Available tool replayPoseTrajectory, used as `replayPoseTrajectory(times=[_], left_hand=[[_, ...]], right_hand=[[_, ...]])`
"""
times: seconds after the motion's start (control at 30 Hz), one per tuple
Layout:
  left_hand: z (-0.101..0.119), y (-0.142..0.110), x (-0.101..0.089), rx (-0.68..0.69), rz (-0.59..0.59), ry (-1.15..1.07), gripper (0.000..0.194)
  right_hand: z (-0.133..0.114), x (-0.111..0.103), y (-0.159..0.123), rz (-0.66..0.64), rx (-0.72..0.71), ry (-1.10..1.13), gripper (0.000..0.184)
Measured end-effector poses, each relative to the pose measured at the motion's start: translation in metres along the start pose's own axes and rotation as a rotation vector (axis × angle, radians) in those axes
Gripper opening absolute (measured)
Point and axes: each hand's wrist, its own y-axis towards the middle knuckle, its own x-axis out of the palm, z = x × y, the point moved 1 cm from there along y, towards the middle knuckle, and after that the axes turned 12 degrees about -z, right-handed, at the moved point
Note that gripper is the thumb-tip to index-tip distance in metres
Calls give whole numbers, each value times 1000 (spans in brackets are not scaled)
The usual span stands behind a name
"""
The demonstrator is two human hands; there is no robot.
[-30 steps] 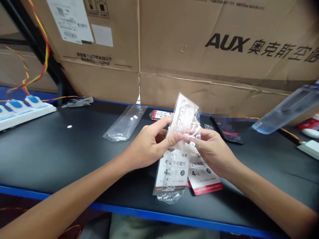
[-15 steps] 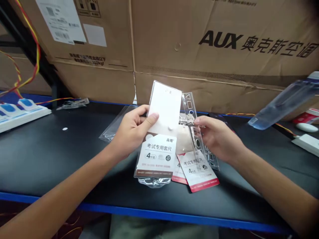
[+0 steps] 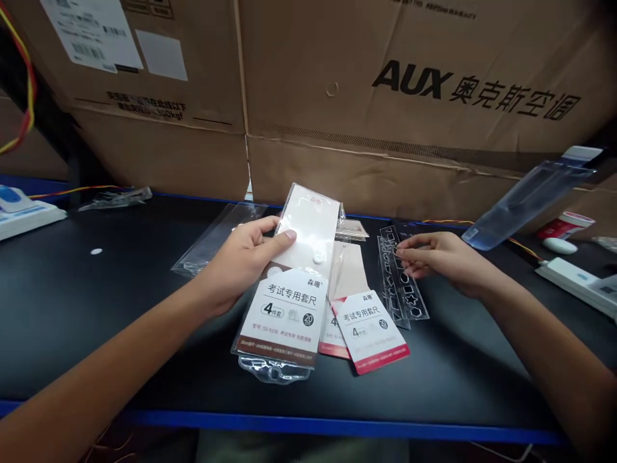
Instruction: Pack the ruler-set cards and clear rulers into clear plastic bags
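Note:
My left hand (image 3: pixel 250 260) is closed on a clear plastic pouch (image 3: pixel 313 222), thumb on its front. A white card with a brown band (image 3: pixel 282 308) covers the lower part of the pouch, whose hanging tab is nearest me. Over to the right, my right hand (image 3: pixel 434 257) has its fingertips pinched at the upper part of a clear stencil ruler (image 3: pixel 409 289) with cut-out shapes. This ruler overlaps another clear stencil ruler (image 3: pixel 388 283) on the table. Between the hands lie a red-edged card (image 3: pixel 373 331) and a beige packet (image 3: pixel 351 270), partly covered.
Flat clear plastic sleeves (image 3: pixel 219 238) lie behind my left hand. A cardboard box (image 3: pixel 308 128) stands along the back. A long clear plastic case (image 3: pixel 525 206), a red-and-white container (image 3: pixel 566 225) and a white power strip (image 3: pixel 573 283) are at right; another power strip (image 3: pixel 33 218) is at left.
My right hand has moved right with the stencil ruler, from over the cards onto the other ruler. The pouch in my left hand has come lower and nearer me. The view has shifted.

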Motion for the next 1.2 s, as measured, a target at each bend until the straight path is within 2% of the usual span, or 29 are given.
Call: replayPoseTrajectory(times=[0.27,0.43,0.53,0.63,0.73,0.8,0.93,1.0,1.07,1.13,1.2], left_hand=[[-3,1,1,-69,-36,35,37],[-2,0,3,-59,-52,52,32],[-3,0,3,-65,-61,35,33],[-5,0,4,-71,-98,34,36],[-7,0,4,-78,-110,49,37],[-8,0,4,-81,-123,41,38],[-11,1,5,-66,-195,66,44],[-12,2,5,-68,-215,89,46],[-12,2,5,-75,-231,82,48],[-11,2,5,-67,-240,58,51],[-9,1,6,-55,-247,39,53]], right_hand=[[3,8,1,-14,100,-190,28],[5,5,2,-46,119,-294,35],[1,6,-1,-19,2,-325,33],[-9,22,-12,16,-217,-273,26],[-19,52,-31,-52,-540,-177,18],[-22,72,-43,-140,-661,-206,14],[-20,97,-55,-225,-845,-372,29],[-20,100,-55,-207,-875,-469,22],[-20,98,-53,-127,-836,-531,8],[-22,95,-51,-45,-768,-528,16],[-24,93,-50,-20,-685,-459,17]])
